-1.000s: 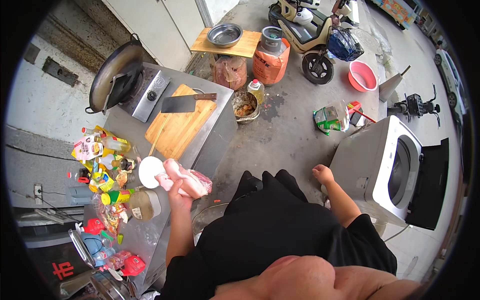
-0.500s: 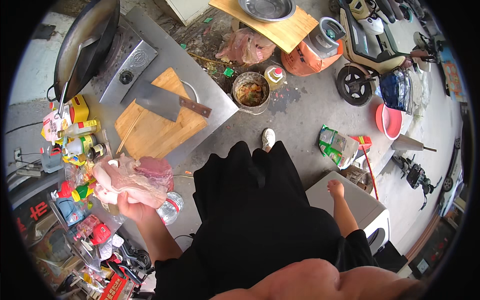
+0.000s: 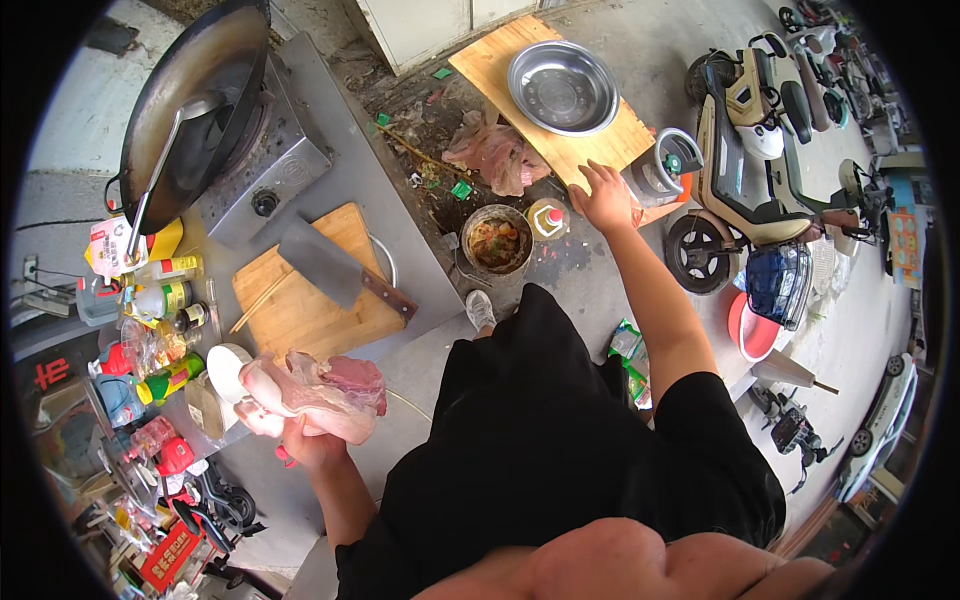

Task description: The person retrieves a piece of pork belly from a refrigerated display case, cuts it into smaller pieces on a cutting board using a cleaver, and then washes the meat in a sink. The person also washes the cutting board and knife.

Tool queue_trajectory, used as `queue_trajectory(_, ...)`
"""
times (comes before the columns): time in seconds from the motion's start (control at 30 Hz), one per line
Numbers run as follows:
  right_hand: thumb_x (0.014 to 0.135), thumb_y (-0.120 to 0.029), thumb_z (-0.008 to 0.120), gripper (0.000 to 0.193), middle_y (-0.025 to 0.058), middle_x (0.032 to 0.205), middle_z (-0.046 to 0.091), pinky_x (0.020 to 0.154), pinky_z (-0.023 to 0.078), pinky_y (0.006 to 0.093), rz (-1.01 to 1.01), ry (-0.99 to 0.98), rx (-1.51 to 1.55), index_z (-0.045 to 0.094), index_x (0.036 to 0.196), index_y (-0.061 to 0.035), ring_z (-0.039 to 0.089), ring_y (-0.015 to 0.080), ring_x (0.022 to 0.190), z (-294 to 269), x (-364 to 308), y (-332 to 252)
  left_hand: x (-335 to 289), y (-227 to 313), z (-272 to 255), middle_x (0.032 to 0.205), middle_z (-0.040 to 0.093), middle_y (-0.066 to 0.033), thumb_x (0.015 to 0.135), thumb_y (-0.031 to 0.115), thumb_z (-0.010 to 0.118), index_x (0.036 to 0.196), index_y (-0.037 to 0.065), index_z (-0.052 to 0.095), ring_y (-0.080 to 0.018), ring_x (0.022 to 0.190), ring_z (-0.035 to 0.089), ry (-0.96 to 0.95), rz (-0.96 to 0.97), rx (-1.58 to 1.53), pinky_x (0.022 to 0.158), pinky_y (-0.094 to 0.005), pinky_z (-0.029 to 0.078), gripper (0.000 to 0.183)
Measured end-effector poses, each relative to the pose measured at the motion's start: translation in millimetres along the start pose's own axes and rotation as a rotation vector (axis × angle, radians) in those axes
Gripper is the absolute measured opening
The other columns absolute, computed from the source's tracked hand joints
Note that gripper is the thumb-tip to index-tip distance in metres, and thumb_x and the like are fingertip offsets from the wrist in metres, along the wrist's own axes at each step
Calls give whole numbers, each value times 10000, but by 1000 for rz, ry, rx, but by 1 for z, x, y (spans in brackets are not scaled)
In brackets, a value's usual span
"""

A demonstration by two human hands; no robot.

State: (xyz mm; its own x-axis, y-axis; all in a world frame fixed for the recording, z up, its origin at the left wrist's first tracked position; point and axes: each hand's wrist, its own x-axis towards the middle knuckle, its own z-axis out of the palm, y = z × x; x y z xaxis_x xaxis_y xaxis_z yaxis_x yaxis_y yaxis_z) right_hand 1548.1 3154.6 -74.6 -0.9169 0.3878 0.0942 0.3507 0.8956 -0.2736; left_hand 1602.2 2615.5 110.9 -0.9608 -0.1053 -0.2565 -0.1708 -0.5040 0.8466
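Gripping the meat [image 3: 335, 397] in our left hand [image 3: 317, 450], we have our right hand [image 3: 606, 202], its fingers loosely spread, seemingly empty, at the wooden board's [image 3: 490, 65] near end, contact unclear; the steel bowl [image 3: 563, 88] lies beyond, along the board's long axis.

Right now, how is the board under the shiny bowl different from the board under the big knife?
The bowl board holds a shiny bowl; the knife board holds a big knife and thin sticks. The right hand is at the bowl board's edge; no hand is on the knife board. The knife board lies on the metal counter; the bowl board sits apart. Both are light-coloured wood.
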Motion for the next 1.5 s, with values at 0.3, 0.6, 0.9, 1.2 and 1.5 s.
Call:
queue_trajectory(0.3, 891, -446, 583, 416, 49, 1166, 659, 1119, 234, 515, -93, -321, -252, 634, 1173, -143, 552, 198, 1184, 31, 116, 5, -80, -19, 34, 1297, 509, -153, 802, 287, 585, 1394, 26, 350, -314, 1186, 516, 313, -6, 2, 1016, -460, 423, 688)
queue_trajectory(0.6, 893, -254, 579, 102, 12, 786, 655, 992, 371, 466, -564, 106, -132, 607, 868, -159, 636, 201, 827, 40, 126, 38, -129, -76, 99, 1204, 580, -131, 804, 254, 569, 1355, 28, 405, -289, 1093, 579, 477, 78, -84, 949, -425, 468, 617)
queue_trajectory(0.9, 825, -111, 663, 103, 142, 780, 652, 695, 476, 429, -475, 275, 267, 621, 904, -60, 614, 354, 744, -43, 135, -6, -209, -77, 87, 1271, 548, -140, 747, 218, 622, 1369, 28, 396, -309, 1152, 552, 563, 254, -272, 1006, -437, 449, 689)
queue_trajectory(1.2, 941, -61, 595, 152, 27, 998, 629, 831, 456, 251, -452, -391, 1360, 583, 1087, -22, 572, 108, 888, -157, -7, -270, -353, -84, -39, 1235, 552, -129, 740, 30, 595, 1336, 37, 415, -300, 1172, 538, 814, 657, -594, 1034, -452, 431, 623)
queue_trajectory(1.5, 840, -45, 677, 97, 100, 846, 644, 898, 469, 363, -1642, -430, 890, 624, 904, 6, 605, 254, 858, -107, -325, -572, -512, -47, -164, 1227, 552, -150, 734, 64, 602, 1332, 1, 411, -305, 1128, 561, 1170, 897, -657, 995, -462, 459, 631)
